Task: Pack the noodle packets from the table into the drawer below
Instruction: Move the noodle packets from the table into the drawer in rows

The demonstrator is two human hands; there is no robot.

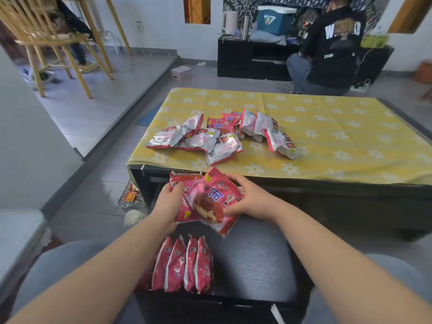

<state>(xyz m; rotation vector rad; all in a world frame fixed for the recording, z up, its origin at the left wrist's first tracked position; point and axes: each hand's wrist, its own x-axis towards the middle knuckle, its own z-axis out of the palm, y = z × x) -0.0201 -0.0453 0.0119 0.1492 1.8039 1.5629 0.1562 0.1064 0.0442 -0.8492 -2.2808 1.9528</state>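
Both hands hold red noodle packets (211, 202) in the air over the open black drawer (254, 260), just below the table's front edge. My left hand (169, 204) grips the packets' left side. My right hand (251, 199) holds the right side, fingers curled round the edge. Several red packets (184, 265) stand on edge in a row at the drawer's left front. A loose pile of several more packets (219, 136) lies on the yellow flowered tablecloth (327, 136).
The drawer's right part shows bare black floor. A plastic tray of small sachets (132, 195) lies on the floor left of the table. A person (327, 54) crouches by a black cabinet beyond the table. Wooden chairs (46, 38) stand at far left.
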